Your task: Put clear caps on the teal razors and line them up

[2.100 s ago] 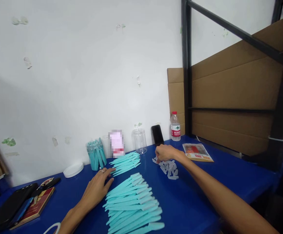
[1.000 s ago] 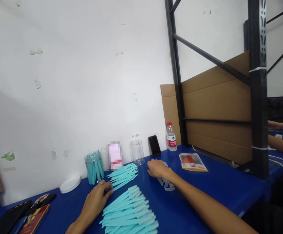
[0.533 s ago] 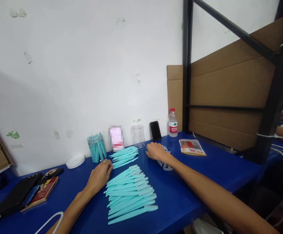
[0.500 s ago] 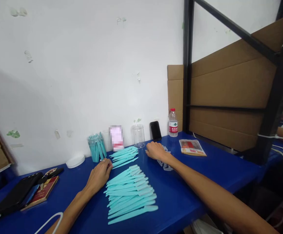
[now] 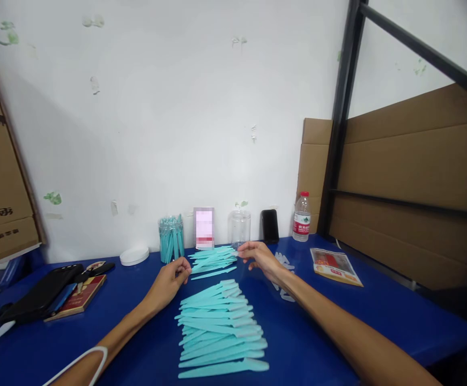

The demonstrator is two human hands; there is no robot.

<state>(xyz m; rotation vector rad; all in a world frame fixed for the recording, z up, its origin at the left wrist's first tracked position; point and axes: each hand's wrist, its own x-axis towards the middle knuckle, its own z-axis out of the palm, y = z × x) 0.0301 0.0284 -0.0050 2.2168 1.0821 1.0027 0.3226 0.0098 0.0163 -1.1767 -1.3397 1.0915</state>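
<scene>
My left hand (image 5: 171, 277) is curled, its thumb and forefinger pinched at the end of one teal stick (image 5: 214, 273) that lies between two heaps. The small heap of teal sticks (image 5: 213, 256) is just beyond it. The big fanned heap of teal sticks (image 5: 221, 327) lies nearer me. My right hand (image 5: 259, 255) hovers right of the small heap, with fingertips drawn together and pointing left. What they hold is too small to make out. Clear plastic caps (image 5: 283, 264) lie scattered under and behind that wrist.
On the blue table (image 5: 357, 316), along the wall, stand a jar of teal sticks (image 5: 171, 238), an empty clear jar (image 5: 240, 229), a phone (image 5: 270, 225) and a water bottle (image 5: 301, 217). A white lid (image 5: 134, 255), black case (image 5: 40, 292) and leaflet (image 5: 335, 265) lie around. A black rack post (image 5: 338, 134) rises at right.
The view swung left. My right hand lifted off the clear caps and moved left towards the small heap. My left hand closed on one teal stick, now separate from that heap.
</scene>
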